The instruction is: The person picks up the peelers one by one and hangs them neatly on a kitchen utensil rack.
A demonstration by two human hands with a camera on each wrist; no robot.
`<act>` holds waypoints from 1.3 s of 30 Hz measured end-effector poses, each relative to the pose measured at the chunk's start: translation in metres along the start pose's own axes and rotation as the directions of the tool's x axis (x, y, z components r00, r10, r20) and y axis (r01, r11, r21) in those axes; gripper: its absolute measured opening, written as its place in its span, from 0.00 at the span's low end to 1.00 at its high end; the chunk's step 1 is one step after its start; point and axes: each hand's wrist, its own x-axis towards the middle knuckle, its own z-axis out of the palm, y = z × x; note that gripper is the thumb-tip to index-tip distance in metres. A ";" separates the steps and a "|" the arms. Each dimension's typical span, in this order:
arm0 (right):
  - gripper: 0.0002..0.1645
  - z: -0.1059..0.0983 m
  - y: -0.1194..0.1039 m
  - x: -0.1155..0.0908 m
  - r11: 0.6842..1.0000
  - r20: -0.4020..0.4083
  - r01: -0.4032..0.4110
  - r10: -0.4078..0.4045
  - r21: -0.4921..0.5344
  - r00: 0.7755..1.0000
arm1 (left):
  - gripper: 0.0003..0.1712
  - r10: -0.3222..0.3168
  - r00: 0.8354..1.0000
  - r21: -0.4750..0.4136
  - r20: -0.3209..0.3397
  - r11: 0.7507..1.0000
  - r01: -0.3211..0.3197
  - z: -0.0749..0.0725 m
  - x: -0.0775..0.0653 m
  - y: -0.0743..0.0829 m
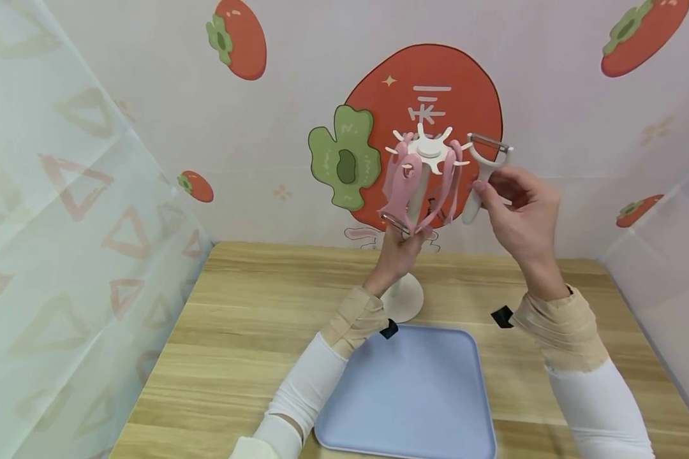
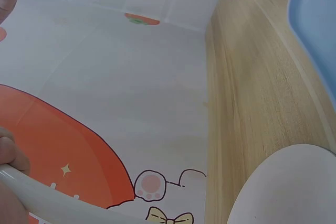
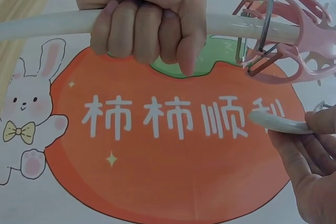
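My left hand (image 1: 400,252) grips the white pole (image 3: 47,25) of a hook stand, its fingers curled round the pole in the right wrist view. At the top is a ring of white hooks (image 1: 429,149), with several pink peelers (image 1: 406,185) hanging from it. The stand's round white base (image 1: 404,298) shows below the left wrist. To the right of the hooks, my right hand (image 1: 525,213) pinches a white peeler (image 1: 485,167) by its handle, metal blade upward. The blade end is close to the hooks; whether it touches one I cannot tell.
A blue tray (image 1: 410,395) lies on the wooden table (image 1: 207,357) below the hands. Behind the table hangs a pale backdrop (image 1: 298,57) with printed persimmons. A light curtain (image 1: 29,210) stands at the left.
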 end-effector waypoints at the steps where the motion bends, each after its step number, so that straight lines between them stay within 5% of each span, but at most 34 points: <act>1: 0.16 0.001 0.000 0.001 1.000 0.004 0.011 -0.011 -0.002 1.000 | 0.16 -0.004 1.000 -0.002 0.000 1.000 0.004 0.000 0.000 0.000; 8: 0.15 0.010 -0.004 0.011 0.999 0.017 0.046 -0.046 0.016 0.999 | 0.11 -0.021 1.000 -0.005 -0.007 1.000 0.021 0.000 -0.001 -0.008; 15: 0.15 0.016 -0.005 0.020 0.996 0.015 0.068 -0.069 0.051 0.998 | 0.25 -0.047 0.999 -0.031 0.005 0.998 0.047 0.000 0.000 -0.030; 27: 0.16 0.025 -0.008 0.024 0.995 0.039 0.099 -0.099 0.018 0.994 | 0.21 -0.054 0.999 0.048 -0.003 0.997 0.054 -0.003 -0.003 -0.030; 39: 0.14 0.029 -0.012 0.027 0.993 0.074 0.121 -0.121 -0.003 0.990 | 0.20 -0.026 1.000 -0.001 0.003 1.000 0.026 -0.001 -0.001 -0.032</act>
